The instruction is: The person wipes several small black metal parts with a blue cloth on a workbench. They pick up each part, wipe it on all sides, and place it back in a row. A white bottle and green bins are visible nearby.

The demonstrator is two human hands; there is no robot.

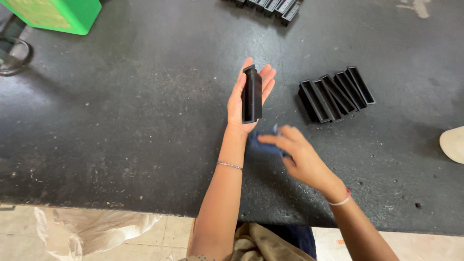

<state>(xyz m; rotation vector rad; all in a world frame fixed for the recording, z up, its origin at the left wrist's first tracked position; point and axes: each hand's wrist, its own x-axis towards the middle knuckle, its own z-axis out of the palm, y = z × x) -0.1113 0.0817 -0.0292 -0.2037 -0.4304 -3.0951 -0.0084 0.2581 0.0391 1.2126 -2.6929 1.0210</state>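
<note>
Green box sits at the far left corner of your dark, speckled bench; pale floor tiles show at the near edge. Your left hand holds a black plastic tray upright, fingers flat behind it, thumb hidden. Your right hand pinches a blue cloth just beneath. More black trays lean in a row to the right.
</note>
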